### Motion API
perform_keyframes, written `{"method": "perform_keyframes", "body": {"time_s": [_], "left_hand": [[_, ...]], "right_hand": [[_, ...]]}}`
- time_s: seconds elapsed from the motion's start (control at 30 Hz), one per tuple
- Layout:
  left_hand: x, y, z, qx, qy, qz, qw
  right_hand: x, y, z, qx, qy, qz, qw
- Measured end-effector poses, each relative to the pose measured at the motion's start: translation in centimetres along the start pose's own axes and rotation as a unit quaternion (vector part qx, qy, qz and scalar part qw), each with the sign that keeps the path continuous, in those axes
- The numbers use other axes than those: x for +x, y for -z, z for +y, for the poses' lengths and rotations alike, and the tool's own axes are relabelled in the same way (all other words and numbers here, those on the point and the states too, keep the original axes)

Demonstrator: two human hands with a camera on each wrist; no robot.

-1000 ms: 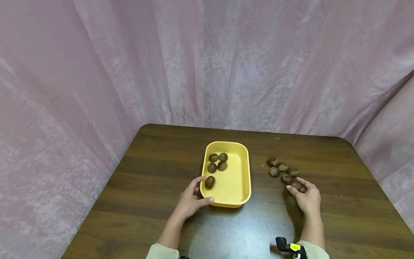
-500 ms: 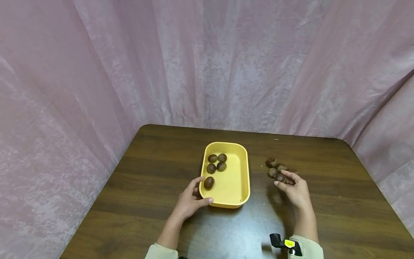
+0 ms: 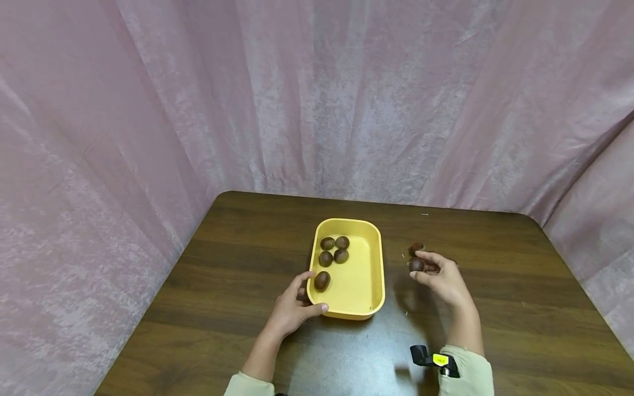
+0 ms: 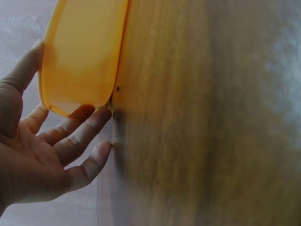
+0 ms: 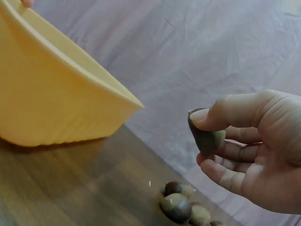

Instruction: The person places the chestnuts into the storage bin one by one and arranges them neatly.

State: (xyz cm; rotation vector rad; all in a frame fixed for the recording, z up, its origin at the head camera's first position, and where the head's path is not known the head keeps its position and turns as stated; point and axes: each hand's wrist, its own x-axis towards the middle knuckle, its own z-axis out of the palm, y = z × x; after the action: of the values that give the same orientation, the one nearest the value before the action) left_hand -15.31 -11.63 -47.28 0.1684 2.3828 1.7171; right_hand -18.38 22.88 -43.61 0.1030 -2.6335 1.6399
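Note:
Several brown chestnuts point(image 3: 326, 258) lie in the left part of a yellow plastic container point(image 3: 364, 275). At its near left corner my left hand point(image 3: 289, 311) holds it, thumb on the front rim and a finger on the left rim. The left wrist view shows fingers spread around the container's end wall point(image 4: 80, 61). My right hand point(image 3: 443, 280) pinches one chestnut point(image 5: 207, 136) between thumb and fingers, raised above the table to the container's right. Under that hand is a group of loose chestnuts point(image 5: 176, 207), mostly hidden behind it in the head view.
The brown wooden table point(image 3: 238, 247) ends at the back against a pink curtain point(image 3: 337, 110). Tiny pale scraps lie right of the container. A black camera mount point(image 3: 431, 360) sits on the right wrist.
The right hand has picked a chestnut from the near end of the loose group and moved left and slightly up with it, towards the container. The left hand and container look unchanged.

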Motion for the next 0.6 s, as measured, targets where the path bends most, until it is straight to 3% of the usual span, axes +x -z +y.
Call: {"method": "perform_keyframes", "body": {"time_s": [0.13,0.4,0.6], "left_hand": [[-0.3,0.1,0.6,-0.005,-0.004,-0.001,1.0000],[-1.6,0.5,3.7,-0.003,-0.003,-0.003,1.0000],[-0.6,0.2,1.4,-0.002,-0.004,0.000,1.0000]], "right_hand": [[0.6,-0.1,-0.4,0.003,0.012,-0.020,1.000],[2.1,-0.5,-1.4,0.008,0.021,-0.065,0.998],[3.1,-0.6,-2.4,-0.008,0.037,-0.108,0.993]]}}
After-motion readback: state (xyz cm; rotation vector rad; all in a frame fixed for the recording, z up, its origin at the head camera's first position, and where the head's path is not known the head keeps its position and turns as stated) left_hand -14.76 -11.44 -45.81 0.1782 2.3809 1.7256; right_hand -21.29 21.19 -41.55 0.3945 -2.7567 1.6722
